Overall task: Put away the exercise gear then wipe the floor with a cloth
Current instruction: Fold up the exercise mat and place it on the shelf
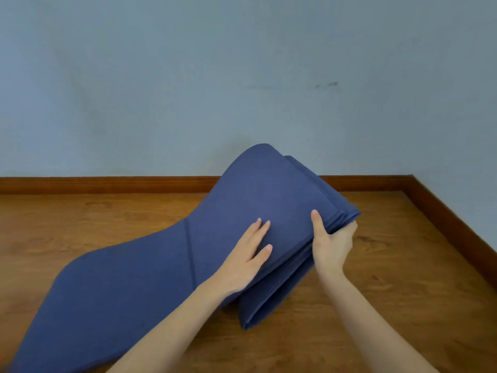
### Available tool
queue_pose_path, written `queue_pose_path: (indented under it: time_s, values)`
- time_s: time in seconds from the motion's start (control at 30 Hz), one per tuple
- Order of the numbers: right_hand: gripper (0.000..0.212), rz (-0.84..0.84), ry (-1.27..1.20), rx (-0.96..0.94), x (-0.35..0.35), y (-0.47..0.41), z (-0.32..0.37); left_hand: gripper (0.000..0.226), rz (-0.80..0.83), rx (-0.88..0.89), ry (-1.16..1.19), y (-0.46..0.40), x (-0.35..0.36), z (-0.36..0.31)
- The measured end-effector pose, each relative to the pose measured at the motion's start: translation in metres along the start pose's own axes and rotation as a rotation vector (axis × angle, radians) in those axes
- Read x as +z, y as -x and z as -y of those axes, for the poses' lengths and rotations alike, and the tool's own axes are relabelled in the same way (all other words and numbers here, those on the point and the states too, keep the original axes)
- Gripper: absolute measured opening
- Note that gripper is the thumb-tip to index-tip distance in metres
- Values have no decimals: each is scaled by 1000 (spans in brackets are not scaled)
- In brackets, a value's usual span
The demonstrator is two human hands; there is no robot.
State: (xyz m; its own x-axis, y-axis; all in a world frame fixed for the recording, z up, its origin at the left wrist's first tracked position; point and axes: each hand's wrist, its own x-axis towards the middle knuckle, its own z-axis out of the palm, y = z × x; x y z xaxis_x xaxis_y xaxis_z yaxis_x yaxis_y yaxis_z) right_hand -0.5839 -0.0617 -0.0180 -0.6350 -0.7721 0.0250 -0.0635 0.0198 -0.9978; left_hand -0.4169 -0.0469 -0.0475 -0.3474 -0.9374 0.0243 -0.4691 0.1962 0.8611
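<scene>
Half-folded mat (150, 267) on floor (376, 305). Right hand (332, 244) clamped round stacked folds; left hand (248, 254) flat, fingers straight, pressing. Best to align edges before next fold.

Left hand (247, 254) flat, fingers straight; right hand (332, 244) in a curled grip, thumb up.

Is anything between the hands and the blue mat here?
Nothing visible: the left hand lies flat on the blue mat, and the right hand grips its folded stack directly.
</scene>
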Motion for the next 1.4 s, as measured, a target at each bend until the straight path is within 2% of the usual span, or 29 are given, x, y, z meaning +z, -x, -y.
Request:
queue_pose_path:
  time_s: [0.13,0.2,0.27,0.37,0.43,0.47,0.57,0.6,0.67,0.73,0.8,0.87,0.97,1.03,1.1,1.2,1.3,1.4]
  values:
    - [73,-80,-11,128,-32,-20,-31,89,138,-206,-374,-9,16,31]
    - [69,-132,-85,234,-53,-28,-53,105,221,-262,-462,-7,30,46]
    - [68,-148,-163,379,-77,-35,-80,114,300,-245,-526,-2,45,57]
    - [61,-91,-240,647,-117,-37,-125,115,375,-136,-677,7,65,68]
    - [56,-73,-197,776,-138,-32,-146,111,388,-75,-705,10,73,74]
    - [57,-84,-100,800,-146,-31,-153,110,392,-51,-706,12,76,78]
    - [81,-146,373,662,-154,-34,-150,108,378,2,-687,14,81,89]
    - [89,-126,493,557,-153,-36,-142,106,375,13,-683,15,81,91]
    - [89,-56,729,278,-145,-38,-130,99,368,34,-681,17,81,96]
    - [76,92,989,-11,-133,-39,-121,90,347,42,-655,20,81,99]
    - [64,327,1119,-234,-117,-40,-118,94,317,29,-584,24,82,96]
    - [60,545,1198,-380,-98,-39,-115,100,257,-3,-459,28,81,92]
    - [60,709,1294,-510,-68,-38,-113,91,133,-25,-324,32,70,91]
    - [63,758,1360,-486,-48,-39,-112,64,24,-20,-312,34,57,97]
    - [69,812,1419,-321,-32,-43,-117,48,-137,-73,-306,38,41,110]
    - [75,947,1542,-73,-23,-51,-131,48,-341,-257,-376,48,18,137]
    - [77,1056,1605,63,-16,-60,-134,49,-419,-442,-412,71,1,166]
    - [79,1097,1611,138,-10,-65,-133,53,-478,-592,-482,94,-9,183]
